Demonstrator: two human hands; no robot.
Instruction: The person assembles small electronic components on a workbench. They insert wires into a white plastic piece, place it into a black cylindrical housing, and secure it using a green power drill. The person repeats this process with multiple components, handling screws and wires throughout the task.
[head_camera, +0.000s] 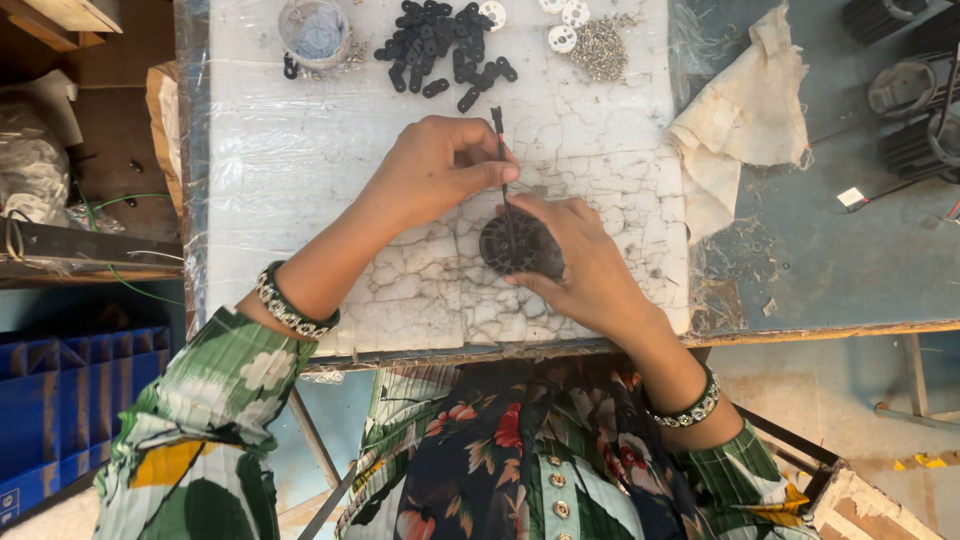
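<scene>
My right hand (575, 255) grips a round black ribbed part (515, 247) against the cracked white board (300, 180). My left hand (435, 165) pinches a thin black tool (502, 165) held upright, its tip pushed down into the top of the round part. Both wrists wear beaded bracelets. The two hands touch just above the part.
At the board's far edge lie a pile of small black links (440, 45), a clear plastic cup (315, 30), white round pieces (562, 38) and a heap of small screws (600, 48). A crumpled cloth (745, 110) lies right. Black ribbed cylinders (915, 90) stand far right. A blue crate (60, 400) sits below left.
</scene>
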